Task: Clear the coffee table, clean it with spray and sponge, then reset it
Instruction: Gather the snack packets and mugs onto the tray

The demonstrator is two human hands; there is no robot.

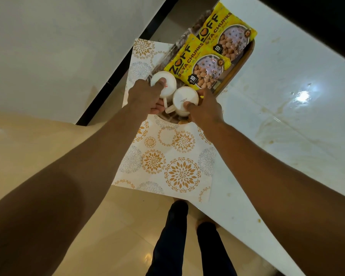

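Coffee table (287, 120), white and glossy, runs diagonally through the head view; its bare top shows faint brownish streaks and a bright light reflection, so it will likely be slick under wet cleaning. One patterned placemat (167, 160), white with gold and grey floral medallions, lies over the near end of the table; it looks thin and flexible and would probably lift best from an edge. One wooden tray (240, 62) sits on the mat, at its far end. Two yellow soya-chunk packets (205, 62) lie in the tray, overlapping; they are judged light, soft and crinkly, safe to take anywhere along an edge. Two white cups, both upside down with bases showing, stand touching each other at the near end of the tray. They appear ceramic: rigid, smooth, breakable, moderately light, so the handle or a full wrap around the wall is the secure hold. The left hand (145, 96) grips the left cup (163, 82), thumb over its base and fingers curled at the handle. The right hand (204, 108) grips the right cup (185, 97), fingertips pinching its base rim. Whether the cups are being set down or lifted cannot be told. Count: one table, one mat, one tray, two packets, two cups.
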